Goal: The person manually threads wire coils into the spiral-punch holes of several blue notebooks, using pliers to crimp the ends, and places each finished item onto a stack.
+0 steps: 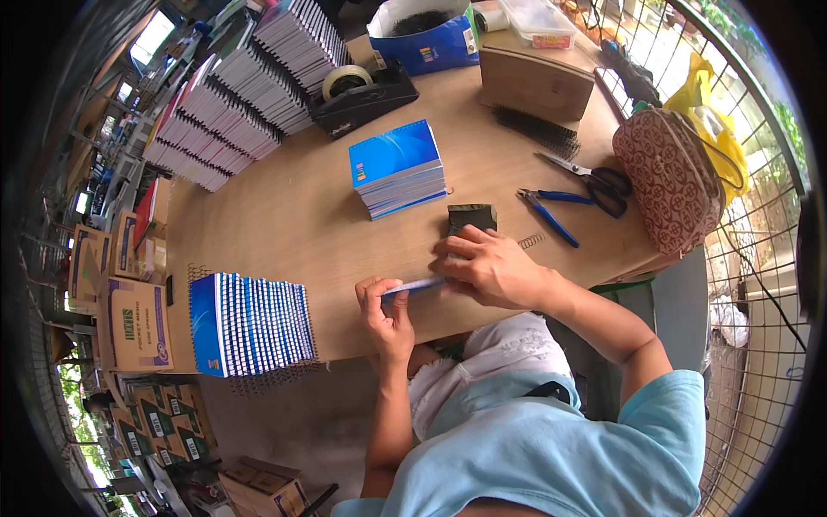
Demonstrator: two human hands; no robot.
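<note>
Near the table's front edge, my left hand [389, 319] pinches a thin notepad [413, 286] between thumb and fingers, its narrow edge facing up. At the notepad's right end, my right hand [491, 269] has its fingers curled in; what they grip is hidden and slightly blurred. Just beyond the right hand lies a small dark block [471, 217]. A loose wire coil [531, 241] rests beside that hand. Farther back stands a neat stack of blue-covered notepads [396, 157]. To the left, a row of coil-bound notepads [258, 323] fans out at the table's edge.
Blue-handled pliers [551, 215], scissors [594, 181] and a patterned pouch [668, 177] lie on the right. At the back are a wooden block [536, 84], a tape dispenser [366, 99], a blue box [426, 52] and tall notebook stacks [233, 103]. Cartons [138, 323] stand left.
</note>
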